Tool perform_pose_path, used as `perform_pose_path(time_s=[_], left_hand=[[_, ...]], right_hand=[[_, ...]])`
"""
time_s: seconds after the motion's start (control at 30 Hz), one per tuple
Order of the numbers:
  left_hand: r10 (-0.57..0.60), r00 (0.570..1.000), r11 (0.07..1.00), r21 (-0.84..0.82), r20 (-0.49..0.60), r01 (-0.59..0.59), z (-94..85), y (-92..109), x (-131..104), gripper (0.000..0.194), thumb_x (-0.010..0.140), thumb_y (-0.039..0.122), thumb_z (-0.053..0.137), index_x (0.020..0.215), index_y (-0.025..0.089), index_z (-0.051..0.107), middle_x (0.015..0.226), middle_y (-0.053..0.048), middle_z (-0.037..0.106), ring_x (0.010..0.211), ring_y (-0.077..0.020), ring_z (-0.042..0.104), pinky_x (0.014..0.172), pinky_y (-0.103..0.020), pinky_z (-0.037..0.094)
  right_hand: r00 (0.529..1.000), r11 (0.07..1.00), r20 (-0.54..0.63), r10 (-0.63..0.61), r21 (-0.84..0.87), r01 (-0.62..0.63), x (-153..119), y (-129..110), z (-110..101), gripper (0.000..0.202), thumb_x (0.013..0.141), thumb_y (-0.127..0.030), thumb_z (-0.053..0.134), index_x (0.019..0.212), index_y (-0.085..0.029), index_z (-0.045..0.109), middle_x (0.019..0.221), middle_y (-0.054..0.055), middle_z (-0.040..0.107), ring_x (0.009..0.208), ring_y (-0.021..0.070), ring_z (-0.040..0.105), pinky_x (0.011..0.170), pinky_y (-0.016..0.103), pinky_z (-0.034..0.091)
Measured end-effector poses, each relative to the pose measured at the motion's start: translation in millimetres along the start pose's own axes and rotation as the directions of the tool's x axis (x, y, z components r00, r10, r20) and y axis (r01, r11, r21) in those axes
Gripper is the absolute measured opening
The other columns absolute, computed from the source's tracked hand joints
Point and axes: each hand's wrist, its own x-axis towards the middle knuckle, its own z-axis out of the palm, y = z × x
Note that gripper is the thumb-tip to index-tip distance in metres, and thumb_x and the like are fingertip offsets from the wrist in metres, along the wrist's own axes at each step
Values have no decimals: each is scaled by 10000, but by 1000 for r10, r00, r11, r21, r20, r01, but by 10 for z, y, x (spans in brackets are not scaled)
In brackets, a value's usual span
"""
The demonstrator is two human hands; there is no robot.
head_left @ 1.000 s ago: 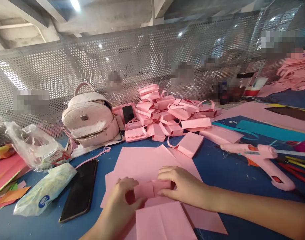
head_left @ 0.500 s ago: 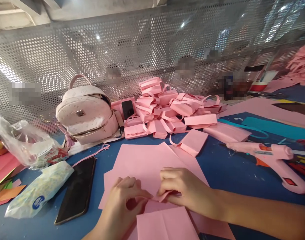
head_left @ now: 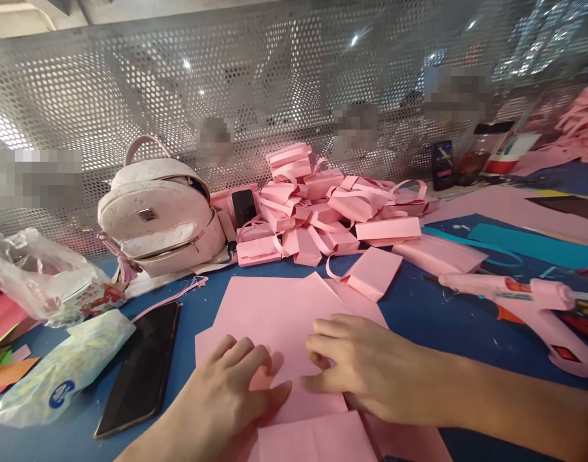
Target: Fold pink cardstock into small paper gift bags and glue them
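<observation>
My left hand (head_left: 233, 391) lies over pink paper, its fingers bent and spread and its thumb pointing right, with nothing pinched between them. Facing it, my right hand (head_left: 359, 366) rests on the same paper with curled fingers and the thumb held apart from them. Under both hands is a stack of flat pink paper sheets (head_left: 265, 305). A folded piece of pink paper (head_left: 318, 439) with a crease down it lies just below the hands, cut off by the bottom of the view.
Behind the sheets is a heap of pink paper bags (head_left: 318, 199) with strip handles. A pink glue gun (head_left: 520, 298) lies on the right. To the left are a dark phone (head_left: 142, 369), a tissue pack (head_left: 65, 369) and a pale backpack (head_left: 162, 218). A perforated metal panel (head_left: 284, 77) stands behind.
Both hands were pinching a pink paper edge together; now their fingers have come apart and let go of it. The view has shifted slightly.
</observation>
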Motion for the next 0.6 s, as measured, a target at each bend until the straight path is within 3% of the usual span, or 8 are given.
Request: perform_pose_path(time_s=[0.17,0.4,0.5,0.6], left_hand=[[-9,995,999,43,101,5,-141,-36,-42,256,963,200,545,1125,335,690,1032,-30,669,830,-216,526,696,-336,343],[8,984,998,55,180,-18,-333,-47,-99,208,918,248,594,1069,322,715,964,-40,672,813,-222,517,753,-337,367],[-44,981,999,10,189,43,-318,-26,-94,237,901,216,592,1057,338,723,950,-35,672,810,-218,538,762,-339,383],[-156,954,974,-118,255,191,-255,-5,-46,279,845,144,614,988,350,736,949,-15,667,823,-202,574,758,-324,403]], right_hand=[[992,996,101,72,-50,-67,-79,-49,-176,326,793,-27,631,1010,-246,737,785,38,586,773,215,487,650,344,300],[995,995,3,99,18,-99,-182,-122,-219,255,762,3,543,752,-211,681,722,54,585,744,220,511,679,351,346],[992,993,64,112,20,-113,-167,-145,-221,238,748,14,557,702,-193,668,714,48,602,726,206,521,659,339,348],[984,989,98,148,-7,-148,-110,-110,-179,155,796,-76,635,714,-188,703,734,38,619,746,202,548,654,330,353]])
